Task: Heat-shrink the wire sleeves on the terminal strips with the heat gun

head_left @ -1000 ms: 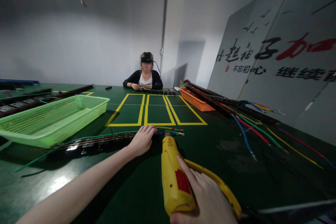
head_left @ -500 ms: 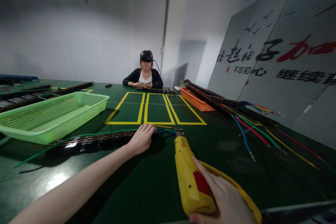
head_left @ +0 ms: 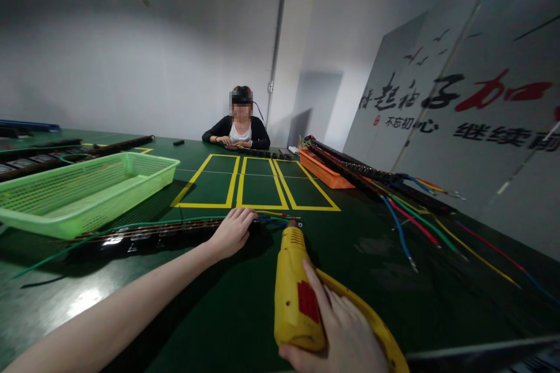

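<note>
My right hand (head_left: pixel 345 326) is wrapped round a yellow heat gun (head_left: pixel 291 288) with a red patch on its side. The nozzle points away from me, close by the terminal-tipped wire ends (head_left: pixel 294 218). My left hand (head_left: pixel 234 232) is closed over the right end of a wire harness (head_left: pixel 175 233), a long dark strip with shiny black segments that lies on the green table. Yellow, red and blue wires come out past its fingers. A loose green wire (head_left: pixel 56 253) runs along the strip and off to the left.
A green basket (head_left: pixel 100 198) stands at left, beside more dark strips (head_left: pixel 114 148). On the right, an orange basket (head_left: pixel 324 172) bears further harnesses whose coloured wires (head_left: pixel 400 227) hang over the table. Yellow tape rectangles (head_left: pixel 262 207) mark the table. A person (head_left: pixel 240 128) sits opposite.
The heat gun has swung left with my right hand, its nozzle still by the wire ends. My left hand keeps its hold on the harness. The view has shifted slightly.
</note>
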`<state>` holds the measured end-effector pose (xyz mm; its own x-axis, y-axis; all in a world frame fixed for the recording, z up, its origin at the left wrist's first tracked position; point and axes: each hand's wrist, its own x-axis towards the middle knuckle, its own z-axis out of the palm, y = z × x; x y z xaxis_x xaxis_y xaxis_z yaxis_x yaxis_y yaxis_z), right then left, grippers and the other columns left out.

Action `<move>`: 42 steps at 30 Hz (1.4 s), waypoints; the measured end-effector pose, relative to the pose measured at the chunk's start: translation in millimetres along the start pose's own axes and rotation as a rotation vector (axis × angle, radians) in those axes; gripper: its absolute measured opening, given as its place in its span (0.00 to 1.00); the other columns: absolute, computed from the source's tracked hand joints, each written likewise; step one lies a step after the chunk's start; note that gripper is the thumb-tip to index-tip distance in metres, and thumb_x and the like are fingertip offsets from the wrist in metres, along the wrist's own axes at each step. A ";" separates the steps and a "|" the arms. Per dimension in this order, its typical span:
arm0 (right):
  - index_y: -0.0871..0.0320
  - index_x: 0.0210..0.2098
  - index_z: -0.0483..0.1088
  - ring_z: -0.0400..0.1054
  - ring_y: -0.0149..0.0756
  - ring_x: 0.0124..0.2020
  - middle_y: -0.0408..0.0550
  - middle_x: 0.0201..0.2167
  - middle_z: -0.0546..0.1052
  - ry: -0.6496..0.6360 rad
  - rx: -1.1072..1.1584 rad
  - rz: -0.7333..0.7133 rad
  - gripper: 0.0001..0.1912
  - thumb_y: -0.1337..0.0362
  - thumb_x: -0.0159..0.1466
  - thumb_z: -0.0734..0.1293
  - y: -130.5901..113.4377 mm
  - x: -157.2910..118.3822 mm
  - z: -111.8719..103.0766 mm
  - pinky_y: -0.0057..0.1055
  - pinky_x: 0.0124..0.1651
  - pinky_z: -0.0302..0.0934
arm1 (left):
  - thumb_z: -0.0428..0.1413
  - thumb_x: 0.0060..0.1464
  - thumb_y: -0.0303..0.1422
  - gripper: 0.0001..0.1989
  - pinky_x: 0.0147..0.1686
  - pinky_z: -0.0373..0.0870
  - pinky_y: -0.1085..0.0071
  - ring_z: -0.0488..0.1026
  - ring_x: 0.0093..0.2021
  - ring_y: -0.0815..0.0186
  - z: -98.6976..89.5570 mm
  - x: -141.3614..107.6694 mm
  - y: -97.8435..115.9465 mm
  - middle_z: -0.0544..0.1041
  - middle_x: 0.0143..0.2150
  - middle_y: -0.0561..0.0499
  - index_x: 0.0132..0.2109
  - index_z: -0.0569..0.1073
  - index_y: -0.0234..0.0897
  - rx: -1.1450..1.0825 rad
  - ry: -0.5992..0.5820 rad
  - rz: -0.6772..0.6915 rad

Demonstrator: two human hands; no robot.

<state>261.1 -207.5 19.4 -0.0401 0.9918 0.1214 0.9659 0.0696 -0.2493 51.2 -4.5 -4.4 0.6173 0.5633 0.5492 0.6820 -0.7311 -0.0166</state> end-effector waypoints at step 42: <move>0.51 0.66 0.36 0.63 0.46 0.51 0.50 0.53 0.66 -0.013 0.067 -0.073 0.61 0.32 0.42 0.64 23.5 -2.2 -17.8 0.45 0.52 0.57 | 0.46 0.47 0.20 0.23 0.54 0.58 0.62 0.60 0.53 0.60 1.6 -0.9 -3.8 0.65 0.52 0.48 0.52 0.62 0.37 -0.004 -0.003 -0.011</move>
<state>288.4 -210.0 30.4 -0.1136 0.9851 0.1293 0.9411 0.1484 -0.3038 48.7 -1.6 -6.1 0.6112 0.5722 0.5469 0.6871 -0.7265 -0.0077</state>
